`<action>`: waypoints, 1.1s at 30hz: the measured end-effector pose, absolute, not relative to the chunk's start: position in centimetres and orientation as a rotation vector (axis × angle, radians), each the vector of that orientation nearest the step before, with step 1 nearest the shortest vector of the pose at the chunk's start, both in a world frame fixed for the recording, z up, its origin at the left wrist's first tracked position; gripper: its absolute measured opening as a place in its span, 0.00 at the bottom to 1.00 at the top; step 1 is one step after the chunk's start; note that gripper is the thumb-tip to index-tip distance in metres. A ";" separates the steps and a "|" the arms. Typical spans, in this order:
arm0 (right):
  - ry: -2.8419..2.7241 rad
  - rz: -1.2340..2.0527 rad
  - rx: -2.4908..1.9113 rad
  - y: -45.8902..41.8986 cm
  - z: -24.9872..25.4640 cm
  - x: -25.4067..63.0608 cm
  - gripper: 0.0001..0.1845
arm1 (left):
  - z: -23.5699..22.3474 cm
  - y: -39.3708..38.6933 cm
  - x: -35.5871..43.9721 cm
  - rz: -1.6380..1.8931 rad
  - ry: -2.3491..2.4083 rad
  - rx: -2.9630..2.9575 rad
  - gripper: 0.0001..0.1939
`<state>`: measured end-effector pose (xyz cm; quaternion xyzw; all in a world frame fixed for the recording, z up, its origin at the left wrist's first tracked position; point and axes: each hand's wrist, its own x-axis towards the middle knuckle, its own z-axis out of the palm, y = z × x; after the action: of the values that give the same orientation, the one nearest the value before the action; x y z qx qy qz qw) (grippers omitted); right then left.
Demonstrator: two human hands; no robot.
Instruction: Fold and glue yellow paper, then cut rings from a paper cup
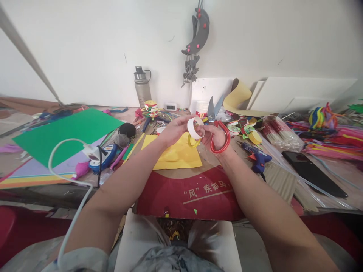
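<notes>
A white ring (195,128), like a short band of paper or card, is held up in front of me. My left hand (177,130) grips its left side with the fingers closed. My right hand (214,136) has its fingertips at the ring's right side. Red-handled scissors (221,141) hang on that hand, blades apart and pointing up and away. A yellow curved piece (193,141) shows just under the ring; whether it touches either hand I cannot tell. Below lies a yellow sheet (181,156) on the worktable.
A green sheet (70,134) and a white cable (68,179) lie on the left. A bottle (142,88) and a paper cup (202,107) stand behind. On the right are a blue glue gun (259,160), a phone (313,173) and bundled pipe cleaners (334,145).
</notes>
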<state>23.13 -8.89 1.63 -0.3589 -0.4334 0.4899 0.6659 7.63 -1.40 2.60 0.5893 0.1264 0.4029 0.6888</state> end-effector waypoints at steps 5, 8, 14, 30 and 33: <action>-0.970 1.094 -0.781 -8.6 1.2 23.0 0.17 | 1.9 -1.8 8.3 0.989 0.326 1.552 0.25; -0.921 1.032 -0.840 -8.8 1.0 22.9 0.25 | 1.9 -1.2 8.0 1.283 0.412 1.599 0.22; -1.002 0.970 -0.918 -8.9 0.5 22.2 0.32 | 2.1 -0.6 7.1 1.555 0.395 1.877 0.13; -1.280 0.427 -1.178 -9.7 0.7 22.5 0.24 | 2.3 -1.4 7.9 0.906 0.554 1.716 0.10; -1.292 0.417 -1.169 -9.9 0.9 22.4 0.26 | 3.0 -1.1 7.4 1.083 0.567 1.636 0.09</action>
<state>22.44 -9.93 0.93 -0.5093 -0.5629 0.1816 0.6250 7.39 -1.06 2.98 0.6831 0.2368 0.4522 0.5223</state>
